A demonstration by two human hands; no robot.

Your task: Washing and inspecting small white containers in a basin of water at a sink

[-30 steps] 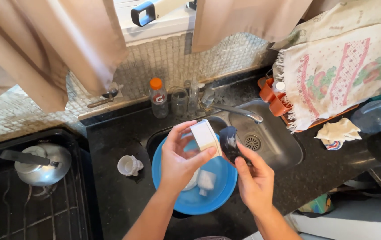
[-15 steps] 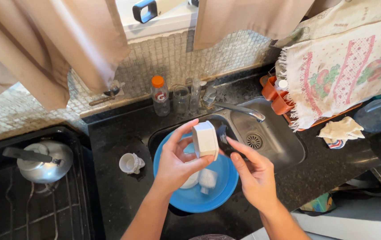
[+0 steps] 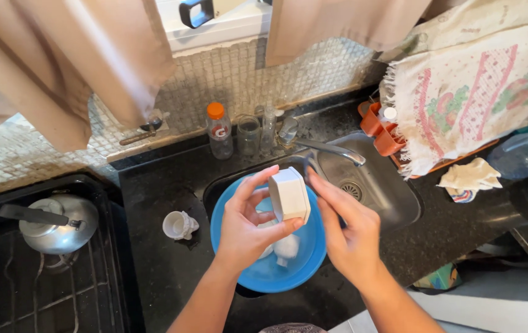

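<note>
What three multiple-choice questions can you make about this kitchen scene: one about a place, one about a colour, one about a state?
1. Where does the kettle stand?
A. on the stove
B. in the sink
C. on the windowsill

2. What colour is the basin?
A. red
B. blue
C. green

3. How is the white dish held?
A. flat in the basin
B. upright in the left hand
C. under the towel

Answers:
1 A: the kettle sits on the stove grate.
2 B: the basin is blue.
3 B: the left hand grips the white dish on edge.
</note>
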